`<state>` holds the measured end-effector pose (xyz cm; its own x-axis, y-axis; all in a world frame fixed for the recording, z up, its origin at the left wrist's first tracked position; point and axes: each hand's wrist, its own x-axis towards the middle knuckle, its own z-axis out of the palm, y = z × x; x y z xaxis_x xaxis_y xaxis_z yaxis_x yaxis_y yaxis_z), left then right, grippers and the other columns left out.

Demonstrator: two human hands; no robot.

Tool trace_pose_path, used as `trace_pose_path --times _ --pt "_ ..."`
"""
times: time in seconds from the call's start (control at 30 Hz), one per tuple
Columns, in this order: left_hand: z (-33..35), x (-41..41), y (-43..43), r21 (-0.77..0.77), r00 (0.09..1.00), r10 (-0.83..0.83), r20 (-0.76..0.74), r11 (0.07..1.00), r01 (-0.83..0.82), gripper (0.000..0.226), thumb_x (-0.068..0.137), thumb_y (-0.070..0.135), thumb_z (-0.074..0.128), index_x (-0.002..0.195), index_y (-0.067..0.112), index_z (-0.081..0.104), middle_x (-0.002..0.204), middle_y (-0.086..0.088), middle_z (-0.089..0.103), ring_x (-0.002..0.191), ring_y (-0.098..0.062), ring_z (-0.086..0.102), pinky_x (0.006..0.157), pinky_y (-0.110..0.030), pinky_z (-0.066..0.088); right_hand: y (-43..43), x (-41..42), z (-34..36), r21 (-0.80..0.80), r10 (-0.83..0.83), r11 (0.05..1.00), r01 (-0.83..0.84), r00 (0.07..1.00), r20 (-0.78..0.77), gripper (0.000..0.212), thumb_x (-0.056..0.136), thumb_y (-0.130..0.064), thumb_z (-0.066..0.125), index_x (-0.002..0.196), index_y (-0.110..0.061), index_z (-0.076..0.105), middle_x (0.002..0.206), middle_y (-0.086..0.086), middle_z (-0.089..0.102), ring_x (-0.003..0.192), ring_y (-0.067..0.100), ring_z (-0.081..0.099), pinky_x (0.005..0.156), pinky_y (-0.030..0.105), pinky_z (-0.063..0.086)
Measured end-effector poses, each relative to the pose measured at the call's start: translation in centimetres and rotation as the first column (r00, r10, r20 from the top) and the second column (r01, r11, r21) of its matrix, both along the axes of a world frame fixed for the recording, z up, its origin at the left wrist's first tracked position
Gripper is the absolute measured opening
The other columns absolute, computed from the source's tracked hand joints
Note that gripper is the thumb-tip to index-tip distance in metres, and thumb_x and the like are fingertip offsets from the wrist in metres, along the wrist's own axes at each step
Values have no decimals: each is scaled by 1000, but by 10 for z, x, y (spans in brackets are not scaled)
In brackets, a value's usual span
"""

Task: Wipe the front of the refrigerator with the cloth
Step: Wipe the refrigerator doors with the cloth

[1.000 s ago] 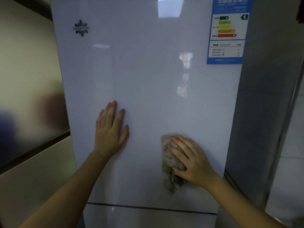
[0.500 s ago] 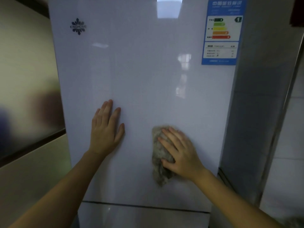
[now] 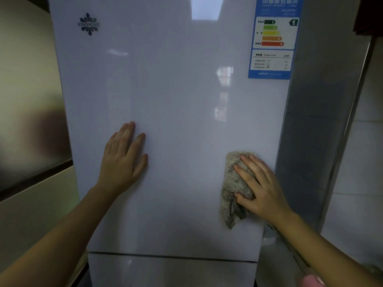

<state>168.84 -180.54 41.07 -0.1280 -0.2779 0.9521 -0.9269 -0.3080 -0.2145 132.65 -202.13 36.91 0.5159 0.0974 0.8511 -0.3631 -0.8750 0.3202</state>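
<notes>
Cloth point(image 3: 235, 183), a speckled grey-beige rag of nubbly fabric, is pressed flat against the glossy white upper door of the refrigerator point(image 3: 176, 112), near that door's right edge and well below the blue energy label point(image 3: 274, 38) stuck in its top right corner. The right hand point(image 3: 260, 187) lies spread over the rag, fingers point(image 3: 244, 172) apart on top and thumb hooked across its lower part, so it is pinned under the palm rather than pinched; a loose tail droops below the hand. It looks soft, light and limp, likely to bunch or slip on so slick a panel, so a flat palm with steady pressure over its middle seems the best hold. The left hand point(image 3: 122, 160) rests open and empty on the door, left of the cloth, fingers together and pointing up, seemingly bracing. The dark flower-shaped logo point(image 3: 89, 24) sits at the door's top left. Below the door a seam marks a lower compartment point(image 3: 172, 272); both are shut, so their contents cannot be told.
</notes>
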Motion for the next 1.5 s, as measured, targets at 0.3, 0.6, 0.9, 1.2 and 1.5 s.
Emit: trace_pose_path --times 0.3,0.6,0.9,1.2,1.5 --pt "-7 46 31 28 990 47 132 998 -51 50 100 33 52 143 6 52 159 -24 39 146 -41 42 117 -52 35 17 45 3 -53 72 996 -75 995 -67 68 89 -42 67 147 -10 50 158 14 42 149 35 36 118 60 35" --pt "-21 74 40 -6 989 76 127 997 -75 53 99 32 57 145 8 53 158 -23 41 147 -38 42 118 -50 36 71 143 -15 -149 166 967 -207 955 -247 68 81 -44 75 140 -14 60 154 10 49 145 30 43 119 48 36" --pt "-26 87 33 -5 989 4 149 1000 -4 58 100 37 55 152 11 45 161 -21 38 151 -35 36 123 -48 30 96 199 -30 -188 172 951 -244 926 -336 60 86 -45 70 136 -14 65 151 11 53 143 29 47 120 49 35" --pt "-22 79 38 -10 992 -17 127 1000 18 54 100 34 54 148 9 51 157 -22 43 148 -36 41 121 -49 33 113 216 -50 -83 180 974 -209 946 -270 66 85 -34 73 145 -13 54 157 12 45 150 31 36 125 51 27" --pt "-24 87 57 56 988 -18 153 998 10 48 100 32 53 142 10 58 156 -21 45 146 -37 44 117 -51 40 121 233 -64 -103 153 976 -191 942 -297 65 87 -38 72 144 -15 54 156 10 47 147 30 41 123 52 31"
